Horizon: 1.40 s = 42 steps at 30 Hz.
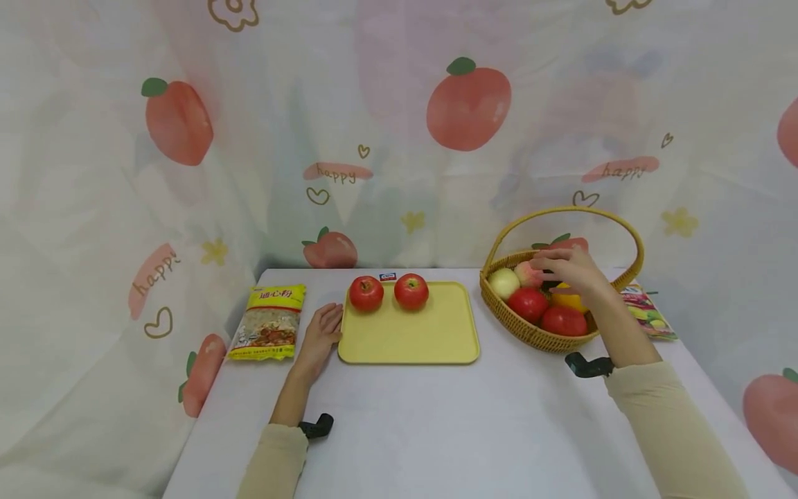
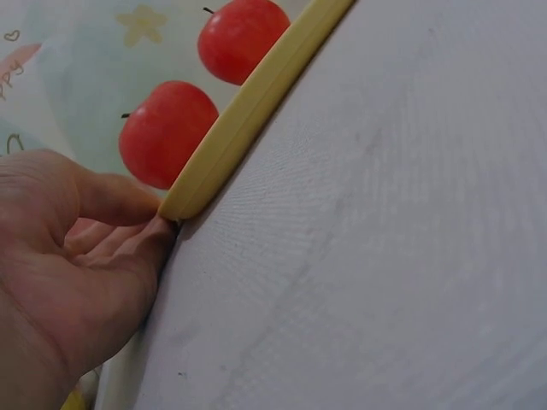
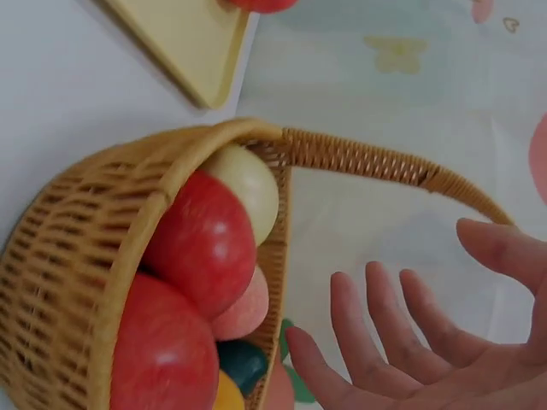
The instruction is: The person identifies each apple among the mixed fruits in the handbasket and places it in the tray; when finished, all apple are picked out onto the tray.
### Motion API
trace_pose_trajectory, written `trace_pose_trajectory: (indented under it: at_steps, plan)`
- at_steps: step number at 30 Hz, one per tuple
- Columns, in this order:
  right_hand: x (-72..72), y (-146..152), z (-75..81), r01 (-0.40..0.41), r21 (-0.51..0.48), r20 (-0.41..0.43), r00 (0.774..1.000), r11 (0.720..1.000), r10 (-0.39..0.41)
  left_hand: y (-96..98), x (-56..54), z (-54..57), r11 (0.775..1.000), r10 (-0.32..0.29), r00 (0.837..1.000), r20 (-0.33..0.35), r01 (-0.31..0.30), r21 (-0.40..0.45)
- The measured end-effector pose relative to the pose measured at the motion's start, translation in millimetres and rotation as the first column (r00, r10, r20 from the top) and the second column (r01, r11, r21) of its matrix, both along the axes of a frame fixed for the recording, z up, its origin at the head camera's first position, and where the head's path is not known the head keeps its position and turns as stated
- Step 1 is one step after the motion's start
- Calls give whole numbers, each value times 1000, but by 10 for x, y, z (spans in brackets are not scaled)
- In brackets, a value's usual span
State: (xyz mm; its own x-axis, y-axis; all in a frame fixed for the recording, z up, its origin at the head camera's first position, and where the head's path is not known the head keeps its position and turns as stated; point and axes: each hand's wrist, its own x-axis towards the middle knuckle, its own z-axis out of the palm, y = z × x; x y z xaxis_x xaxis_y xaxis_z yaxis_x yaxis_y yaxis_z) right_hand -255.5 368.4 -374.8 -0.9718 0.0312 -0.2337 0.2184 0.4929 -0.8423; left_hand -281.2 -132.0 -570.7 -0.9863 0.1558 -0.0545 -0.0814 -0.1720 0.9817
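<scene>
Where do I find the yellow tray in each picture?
Head: the yellow tray lies just below centre.
Left wrist: the yellow tray is a diagonal strip running down and left from the top edge.
Right wrist: only part of the yellow tray shows, at the top, left of centre.
Shared landmark: a red apple, mostly cut off in the right-wrist view.

Tray [image 1: 408,339], yellow, rectangular, lying flat; two red apples [image 1: 411,292] upon it; wicker basket [image 1: 520,329], upright, holding mixed fruit [image 1: 528,305].

Soft, diffuse light in head view; dimmer, grayer wrist views
</scene>
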Motion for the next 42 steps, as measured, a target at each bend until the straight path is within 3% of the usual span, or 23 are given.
trace_pose_trajectory:
  at_steps: [10,20,28,33,36,42]
  plan:
    - [10,349,-166,-58,74,109,993,996,50,-43,35,-45,999,38,999,36,-37,-17]
    - [-39,599,-224,-92,17,201,976,996,87,-67,38,-37,998,46,998,45,-45,-33]
    - [-87,839,-338,-129,-15,248,960,991,129,-18,-31,-37,999,44,997,63,-43,-16]
    - [-40,801,-317,-132,59,250,962,989,114,-1,-45,-52,999,46,997,65,-46,-3]
    - [-21,744,-324,-182,119,276,950,976,144,0,-44,-51,999,47,997,59,-47,-3]
    - [-54,713,-505,-234,109,291,937,966,194,14,-40,-30,999,49,997,60,-49,-13]
